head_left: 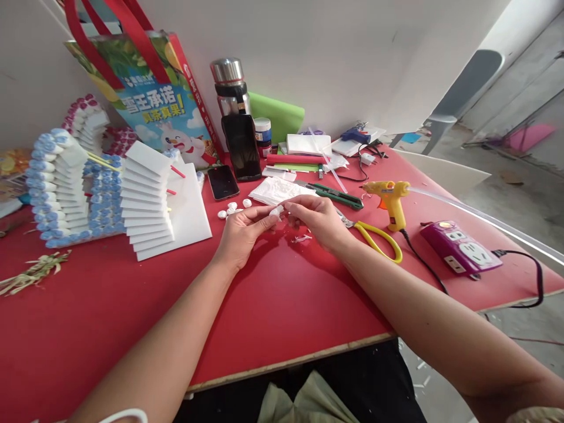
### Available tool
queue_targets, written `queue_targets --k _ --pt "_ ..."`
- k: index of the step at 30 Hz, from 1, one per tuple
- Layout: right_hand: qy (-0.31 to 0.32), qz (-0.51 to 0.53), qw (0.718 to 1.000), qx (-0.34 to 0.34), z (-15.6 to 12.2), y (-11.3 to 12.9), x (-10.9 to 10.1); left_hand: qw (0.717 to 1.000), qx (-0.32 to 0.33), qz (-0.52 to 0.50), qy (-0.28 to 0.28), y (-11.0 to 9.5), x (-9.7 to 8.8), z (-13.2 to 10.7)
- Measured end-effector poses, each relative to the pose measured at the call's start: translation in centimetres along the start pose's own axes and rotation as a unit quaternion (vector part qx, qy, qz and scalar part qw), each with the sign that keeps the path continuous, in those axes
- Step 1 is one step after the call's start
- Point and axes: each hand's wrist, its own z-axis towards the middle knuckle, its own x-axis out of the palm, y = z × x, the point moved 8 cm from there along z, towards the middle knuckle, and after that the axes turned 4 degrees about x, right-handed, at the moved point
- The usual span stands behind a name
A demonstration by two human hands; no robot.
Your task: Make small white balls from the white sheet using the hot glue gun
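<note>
Between the fingertips of both hands is a small white rolled piece [276,211]; its exact kind is too small to make out. My left hand [247,231] pinches it from the left, thumb in front. From the right, my right hand [318,220] closes its thumb and forefinger at the piece's other side. Several similar white pieces [232,207] lie on the red table [282,305] just beyond my left hand. White scraps [302,238] lie below my right hand. Behind the hands rests a stack of thin white sheets [279,191].
At left stand a blue-and-white stepped craft [57,182] and a white fanned one [147,205]. To the right lie yellow-handled scissors [379,239], a green cutter [337,195], a yellow glue gun [392,200] and a purple power strip [460,247] with cords. Phones [223,182] and a flask [229,88] are behind.
</note>
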Motion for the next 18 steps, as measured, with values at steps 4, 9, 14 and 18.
queue_targets --k 4,9,14,18 --pt "-0.011 -0.008 1.000 -0.006 0.12 -0.12 -0.08 1.000 -0.001 0.012 0.007 -0.09 0.19 -0.06" --pt "-0.020 -0.033 0.999 0.005 0.12 -0.38 -0.22 1.000 -0.002 0.019 0.008 0.01 0.24 -0.03" --pt "-0.021 -0.044 0.999 0.006 0.15 -0.46 -0.20 1.000 -0.001 0.028 0.006 0.05 0.16 -0.03" --pt "-0.019 -0.041 0.999 -0.008 0.18 -0.41 -0.11 1.000 -0.003 0.024 0.004 0.05 0.19 -0.05"
